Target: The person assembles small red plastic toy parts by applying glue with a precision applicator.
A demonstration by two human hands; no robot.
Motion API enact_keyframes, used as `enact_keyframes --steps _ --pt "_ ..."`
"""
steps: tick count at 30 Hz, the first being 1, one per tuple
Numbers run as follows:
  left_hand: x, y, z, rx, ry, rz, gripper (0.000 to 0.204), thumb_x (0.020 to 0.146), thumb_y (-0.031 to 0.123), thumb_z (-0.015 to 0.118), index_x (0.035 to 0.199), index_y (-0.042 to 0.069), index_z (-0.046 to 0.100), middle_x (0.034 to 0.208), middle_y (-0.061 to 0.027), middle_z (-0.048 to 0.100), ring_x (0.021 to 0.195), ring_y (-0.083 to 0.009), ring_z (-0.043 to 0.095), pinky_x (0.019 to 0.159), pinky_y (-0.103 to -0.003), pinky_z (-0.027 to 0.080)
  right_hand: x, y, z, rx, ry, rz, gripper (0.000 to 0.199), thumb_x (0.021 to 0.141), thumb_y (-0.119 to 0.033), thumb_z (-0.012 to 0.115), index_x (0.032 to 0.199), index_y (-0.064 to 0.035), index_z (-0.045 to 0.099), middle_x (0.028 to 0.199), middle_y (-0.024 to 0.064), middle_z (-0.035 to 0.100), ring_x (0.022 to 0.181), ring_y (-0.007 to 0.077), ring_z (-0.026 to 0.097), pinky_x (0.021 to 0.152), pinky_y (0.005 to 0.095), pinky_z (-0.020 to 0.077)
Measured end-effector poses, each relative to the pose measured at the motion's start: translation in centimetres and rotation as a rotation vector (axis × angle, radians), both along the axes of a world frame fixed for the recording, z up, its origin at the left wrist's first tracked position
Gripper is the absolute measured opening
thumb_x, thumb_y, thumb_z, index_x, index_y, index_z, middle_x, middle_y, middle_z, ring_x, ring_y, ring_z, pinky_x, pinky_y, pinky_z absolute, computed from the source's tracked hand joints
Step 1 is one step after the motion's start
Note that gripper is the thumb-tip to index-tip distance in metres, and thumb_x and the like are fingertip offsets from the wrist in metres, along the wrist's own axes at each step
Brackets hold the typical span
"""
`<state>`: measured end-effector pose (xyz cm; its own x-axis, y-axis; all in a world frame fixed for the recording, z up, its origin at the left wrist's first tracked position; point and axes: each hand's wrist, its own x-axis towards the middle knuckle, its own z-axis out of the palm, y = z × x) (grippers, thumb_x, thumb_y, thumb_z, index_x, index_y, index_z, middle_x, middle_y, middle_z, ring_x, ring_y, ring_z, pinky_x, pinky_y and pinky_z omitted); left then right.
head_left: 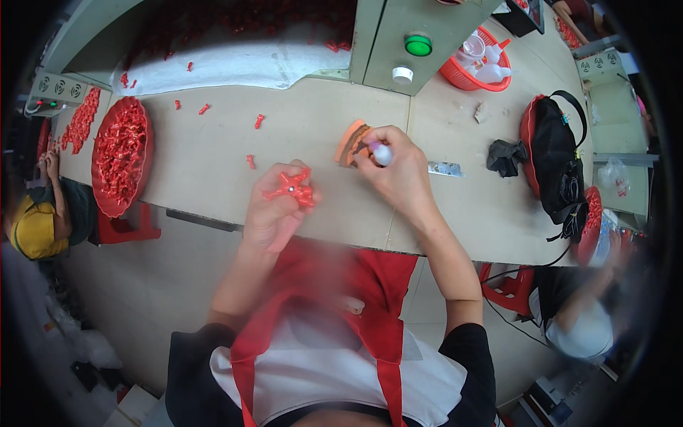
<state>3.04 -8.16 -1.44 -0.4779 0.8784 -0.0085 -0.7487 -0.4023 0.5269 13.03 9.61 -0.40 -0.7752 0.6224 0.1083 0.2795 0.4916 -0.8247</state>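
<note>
My left hand (269, 208) is closed around a small bunch of glossy red plastic pieces (294, 188), which fan out from the fingertips with a pale dot at their middle. To its right, my right hand (400, 171) pinches a slim tool with a rounded white end (383, 154) and a purplish part; its tip is hidden. Right beside those fingers lies an orange wedge-shaped block (346, 145) with dark brown stains. Between the left hand and the machine, loose red pieces (260, 121) lie on the beige table (320, 107).
A red bowl (147, 153) heaped with red pieces stands left. Behind is a grey-green machine cabinet (398, 43) with a green button. A red basket (466, 80) of clear cups, a metal strip (445, 169), a dark cloth (506, 157) and a black bag (553, 146) are right. People sit at both sides.
</note>
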Motion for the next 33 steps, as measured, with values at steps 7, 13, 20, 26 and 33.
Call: enact_keyframes --steps 7,13,20,26,33 --pt "-0.4 -1.0 1.2 -0.089 0.123 0.090 0.036 0.070 0.015 0.075 0.100 0.007 0.057 0.092 -0.0045 0.047 0.082 -0.0212 0.055 0.061 -0.022 0.049 -1.0 -1.6 1.4 0.396 -0.279 0.088 0.007 0.075 -0.003 0.063 0.080 -0.0006 0.058 0.077 0.0041 0.059 0.065 0.0130 0.059 0.058 0.0270 0.0470" --pt "-0.2 -1.3 0.7 -0.033 0.280 0.187 0.033 0.072 0.009 0.073 0.101 0.003 0.057 0.093 -0.0057 0.050 0.083 -0.0165 0.053 0.067 -0.027 0.044 1.0 -5.9 4.9 -0.687 0.285 0.125 0.003 0.074 0.004 0.058 0.076 0.0021 0.058 0.087 0.0095 0.056 0.069 0.0134 0.057 0.061 0.0259 0.0458" --pt "-0.1 -1.9 1.0 -0.039 0.546 0.318 0.028 0.072 0.002 0.072 0.096 0.000 0.058 0.091 -0.0067 0.050 0.085 -0.0143 0.052 0.069 -0.027 0.045 0.8 -9.1 5.6 -0.172 0.421 0.204 0.016 0.073 0.005 0.065 0.089 -0.0003 0.064 0.092 0.0089 0.054 0.075 0.0151 0.058 0.061 0.0245 0.0479" --pt "0.4 -2.2 2.0 -0.163 0.581 0.322 0.037 0.062 0.012 0.081 0.090 0.001 0.058 0.089 -0.0060 0.051 0.080 -0.0125 0.052 0.071 -0.024 0.044 0.9 -9.1 5.9 -0.088 0.411 0.198 0.019 0.071 0.007 0.064 0.089 -0.0003 0.064 0.085 0.0092 0.055 0.070 0.0151 0.059 0.058 0.0247 0.0482" --pt "0.6 -2.4 1.7 -0.094 0.432 0.168 0.027 0.073 -0.009 0.063 0.098 -0.003 0.056 0.096 -0.0119 0.056 0.088 -0.0188 0.058 0.073 -0.031 0.052 1.7 -6.7 6.2 0.179 0.161 0.206 0.021 0.067 0.006 0.062 0.084 -0.0048 0.065 0.073 0.0081 0.057 0.062 0.0184 0.059 0.054 0.0263 0.0458"
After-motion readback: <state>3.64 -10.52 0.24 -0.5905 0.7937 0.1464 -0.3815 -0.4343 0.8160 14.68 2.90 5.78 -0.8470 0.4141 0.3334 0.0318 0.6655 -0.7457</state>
